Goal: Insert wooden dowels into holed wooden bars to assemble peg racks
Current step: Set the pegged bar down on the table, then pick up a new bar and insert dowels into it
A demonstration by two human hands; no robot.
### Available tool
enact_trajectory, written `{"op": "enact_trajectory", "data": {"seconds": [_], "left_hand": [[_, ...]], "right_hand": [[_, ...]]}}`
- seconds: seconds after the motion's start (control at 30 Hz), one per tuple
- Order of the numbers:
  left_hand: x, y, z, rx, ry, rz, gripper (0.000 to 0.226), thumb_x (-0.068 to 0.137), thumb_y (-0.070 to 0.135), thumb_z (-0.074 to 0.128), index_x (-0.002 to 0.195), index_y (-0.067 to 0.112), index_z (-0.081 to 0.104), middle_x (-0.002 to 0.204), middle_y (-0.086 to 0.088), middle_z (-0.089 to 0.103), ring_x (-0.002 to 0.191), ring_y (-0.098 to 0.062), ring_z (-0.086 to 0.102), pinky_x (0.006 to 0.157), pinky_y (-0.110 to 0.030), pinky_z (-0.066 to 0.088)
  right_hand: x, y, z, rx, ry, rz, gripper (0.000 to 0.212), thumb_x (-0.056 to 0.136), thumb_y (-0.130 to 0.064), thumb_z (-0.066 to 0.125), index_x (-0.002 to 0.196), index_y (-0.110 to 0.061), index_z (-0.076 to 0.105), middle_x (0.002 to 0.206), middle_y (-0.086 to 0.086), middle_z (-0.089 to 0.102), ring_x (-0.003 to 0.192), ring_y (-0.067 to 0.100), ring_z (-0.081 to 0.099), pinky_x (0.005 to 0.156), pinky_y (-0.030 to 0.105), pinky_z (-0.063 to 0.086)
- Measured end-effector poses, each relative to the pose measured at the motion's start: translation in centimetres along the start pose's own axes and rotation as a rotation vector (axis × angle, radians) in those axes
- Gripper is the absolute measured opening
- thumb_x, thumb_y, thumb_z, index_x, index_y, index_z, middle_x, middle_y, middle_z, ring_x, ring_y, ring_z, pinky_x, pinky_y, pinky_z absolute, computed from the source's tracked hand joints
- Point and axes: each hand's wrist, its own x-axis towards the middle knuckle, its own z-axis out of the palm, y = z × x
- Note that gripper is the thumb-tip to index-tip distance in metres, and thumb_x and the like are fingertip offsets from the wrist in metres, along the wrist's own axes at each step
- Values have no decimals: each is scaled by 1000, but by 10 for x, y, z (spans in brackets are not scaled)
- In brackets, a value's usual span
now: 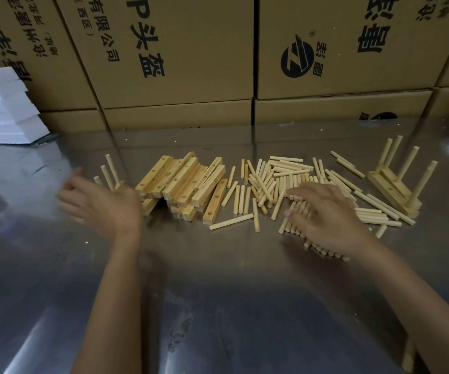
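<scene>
**Dowels under our right hand, bars between the hands**

We have the loose dowels (269, 182) scattered across the steel table (218, 306), most lying with their long axes running away from us. Our right hand (323, 214) rests flat on a near row of them, fingers spread and fairly straight, pressing rather than pinching any one. Just to its left lies the pile of holed bars (185, 184), long axes also pointing away and slightly rightward, drilled holes facing up on several.

Our left hand (99, 203) hovers beyond the pile's left edge, blurred; its fingers look loosely extended and we cannot see anything held. Just past it stands a partly built rack (110, 174) with pegs upright. Both hands are close to the bars; the right is nearer the dowels.

To the far right of our right hand stand finished racks (398, 184). Cardboard boxes (245, 63) wall off the far edge. The near tabletop offers the working room.
</scene>
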Motion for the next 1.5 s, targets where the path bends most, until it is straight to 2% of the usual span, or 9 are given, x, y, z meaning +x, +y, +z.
{"op": "enact_trajectory", "data": {"seconds": [0.1, 0.2, 0.43, 0.63, 0.77, 0.97, 1.17, 1.37, 1.5], "left_hand": [[-23, 21, 1, -48, -49, 181, 63, 77, 4, 60, 137, 11, 44, 142, -19, 38, 133, -36, 36, 110, -45, 33], [-49, 37, 7, -69, -188, 318, 61, 81, 6, 60, 138, 14, 42, 144, -16, 35, 138, -33, 30, 114, -48, 32], [-111, 55, 14, -179, -502, 658, 41, 83, 6, 59, 123, 16, 55, 123, -3, 47, 120, -17, 38, 103, -43, 40], [-201, 76, -12, -446, -1084, 1034, 10, 88, 16, 65, 98, 14, 65, 104, 0, 57, 102, -17, 45, 91, -42, 40], [-245, 87, -34, -405, -1311, 1183, 36, 83, 44, 76, 96, 20, 54, 103, 3, 45, 101, -17, 38, 86, -41, 34], [-256, 92, -39, -390, -1331, 1272, 36, 88, 42, 71, 83, 20, 42, 90, 1, 36, 93, -15, 27, 80, -39, 25], [-257, 82, -23, -242, -1103, 1268, 15, 94, 30, 57, 95, 15, 54, 106, -6, 47, 105, -24, 37, 86, -43, 29], [-198, 74, 17, 52, -872, 1063, 28, 96, 31, 55, 121, 19, 58, 119, 0, 48, 113, -20, 37, 95, -37, 30], [-144, 69, 32, 70, -677, 843, 31, 92, 26, 56, 123, 23, 58, 119, 3, 52, 113, -17, 40, 93, -31, 27]], "right_hand": [[-2, 1, 20, -102, -257, -47, 63, 90, -74, 26, 149, -56, 11, 163, -18, 2, 150, 10, -8, 117, 51, 0], [2, 12, 30, -211, -308, -16, 65, 89, -77, 11, 149, -56, -1, 163, -18, -5, 149, 8, -17, 118, 46, -4], [16, 38, 21, -261, -249, 78, 64, 91, -73, 13, 152, -50, 13, 164, -18, 1, 150, 9, -10, 119, 45, 0], [18, 49, 6, -79, -124, 144, 61, 92, -69, 30, 149, -46, 29, 161, -12, 24, 150, 13, 12, 117, 47, 6], [23, 47, -6, 212, 139, 208, 46, 95, -59, 42, 134, -37, 54, 142, -5, 53, 138, 19, 39, 116, 47, 21], [22, 59, -23, 496, 214, 273, 30, 97, -51, 47, 116, -34, 64, 118, -9, 63, 118, 14, 53, 100, 38, 41], [21, 62, -25, 519, 285, 259, 23, 99, -42, 49, 109, -29, 66, 92, -28, 57, 103, 5, 51, 75, 13, 33], [16, 44, -10, 355, 126, 158, 19, 98, -30, 53, 112, -30, 66, 113, -7, 66, 111, 17, 57, 90, 32, 45], [12, 26, 9, 71, 61, 37, 27, 96, -30, 54, 121, -30, 62, 129, -10, 60, 130, 15, 44, 110, 42, 27]]}}
